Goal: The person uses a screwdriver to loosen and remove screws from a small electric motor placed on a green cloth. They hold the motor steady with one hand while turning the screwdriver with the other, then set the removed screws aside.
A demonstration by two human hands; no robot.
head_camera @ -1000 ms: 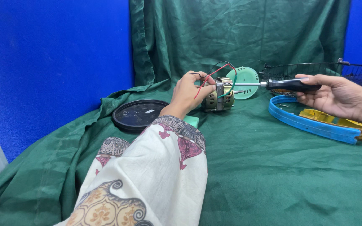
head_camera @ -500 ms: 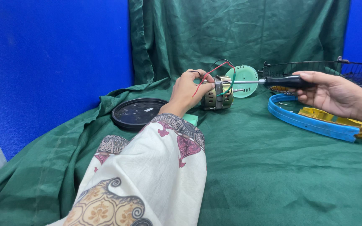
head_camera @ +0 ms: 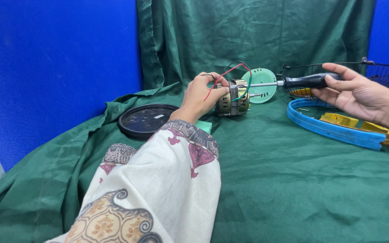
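1. Green cloth (head_camera: pixel 266 180), wrinkly and soft, covers the whole table; the front half gives plenty of room.
2. Blue plastic ring (head_camera: pixel 325 128) curves along the right edge, with the dark wire fan guard (head_camera: pixel 383 72) behind it.
3. Round black cover (head_camera: pixel 145 119) lies flat on the left.
4. Small metal fan motor (head_camera: pixel 233 101) with red and green wires sits mid-table; my left hand (head_camera: pixel 201 96) is curled around its end.
5. Right hand (head_camera: pixel 361 96) is wrapped around the black screwdriver (head_camera: pixel 293 82), whose shaft reaches to the motor.
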